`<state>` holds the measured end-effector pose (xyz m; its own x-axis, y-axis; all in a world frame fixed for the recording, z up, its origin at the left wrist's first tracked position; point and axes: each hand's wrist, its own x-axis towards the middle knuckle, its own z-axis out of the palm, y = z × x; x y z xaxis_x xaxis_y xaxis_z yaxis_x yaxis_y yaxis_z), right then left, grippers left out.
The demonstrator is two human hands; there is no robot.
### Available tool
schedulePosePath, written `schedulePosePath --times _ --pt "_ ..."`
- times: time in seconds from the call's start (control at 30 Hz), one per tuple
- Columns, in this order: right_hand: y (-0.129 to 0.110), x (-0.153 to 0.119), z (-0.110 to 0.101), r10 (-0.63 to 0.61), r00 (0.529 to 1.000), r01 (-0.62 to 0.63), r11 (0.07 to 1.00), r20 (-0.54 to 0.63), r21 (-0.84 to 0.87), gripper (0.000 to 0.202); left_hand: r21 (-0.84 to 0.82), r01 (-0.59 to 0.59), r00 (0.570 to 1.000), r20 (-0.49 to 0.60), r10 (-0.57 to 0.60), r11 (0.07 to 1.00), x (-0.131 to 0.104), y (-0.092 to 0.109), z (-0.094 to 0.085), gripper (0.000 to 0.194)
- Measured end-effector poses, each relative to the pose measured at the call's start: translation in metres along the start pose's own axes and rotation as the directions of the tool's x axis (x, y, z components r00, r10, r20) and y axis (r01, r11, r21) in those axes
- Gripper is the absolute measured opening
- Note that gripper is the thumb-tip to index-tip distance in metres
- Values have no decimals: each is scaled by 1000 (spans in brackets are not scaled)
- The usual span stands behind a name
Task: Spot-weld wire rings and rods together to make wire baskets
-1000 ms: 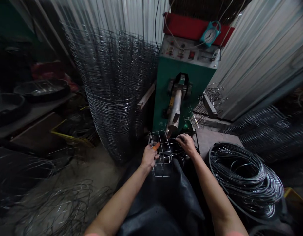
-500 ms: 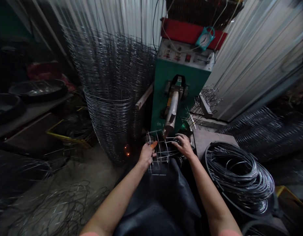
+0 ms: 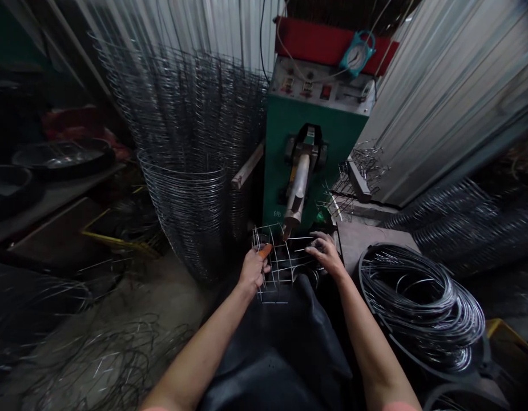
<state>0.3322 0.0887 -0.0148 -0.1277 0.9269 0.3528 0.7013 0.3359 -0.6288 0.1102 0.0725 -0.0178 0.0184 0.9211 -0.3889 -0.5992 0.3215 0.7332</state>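
Note:
A small wire frame (image 3: 282, 265) of thin crossed rods lies across my lap, just below the copper-coloured tip of the green machine's (image 3: 317, 128) metal arm (image 3: 298, 191). My left hand (image 3: 254, 268) is closed around the frame's left side, with an orange piece (image 3: 265, 251) at its thumb and forefinger. On the frame's right, my right hand (image 3: 326, 252) has its fingers bent at the end of a thin wire rod (image 3: 300, 238); the fingertips are too small to make out clearly.
Tall stacks of wire baskets (image 3: 186, 200) stand at the left. A round tub of coiled wire (image 3: 422, 308) sits at the right, beside a grey board (image 3: 370, 240). Loose wires (image 3: 105, 359) lie on the floor, and a yellow-edged crate (image 3: 118, 237) is at the left.
The view has shifted slightly. The orange glow by the basket stack is gone. My right hand has moved a little to the right, away from the frame; my left hand keeps its grip.

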Motion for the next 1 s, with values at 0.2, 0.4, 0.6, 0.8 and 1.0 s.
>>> schedulePosePath --times 0.2,0.4,0.6,0.8,1.0 --pt "-16 4 18 16 998 -18 999 -65 -27 34 -24 -68 998 4 68 997 -5 -4 1 53" --pt "-11 10 16 -2 998 2 1000 -64 -2 34 -53 -62 998 7 62 997 1 -1 4 55" --pt "-11 15 13 28 999 -29 999 -27 -30 35 -73 -64 998 -5 63 995 3 -1 4 52" --pt "-16 16 10 15 1000 -15 1000 7 -12 34 -78 -90 996 -8 90 993 4 1 3 51" --pt "-15 25 12 68 998 -67 997 14 -48 33 -77 -83 996 -20 82 994 14 5 5 49"
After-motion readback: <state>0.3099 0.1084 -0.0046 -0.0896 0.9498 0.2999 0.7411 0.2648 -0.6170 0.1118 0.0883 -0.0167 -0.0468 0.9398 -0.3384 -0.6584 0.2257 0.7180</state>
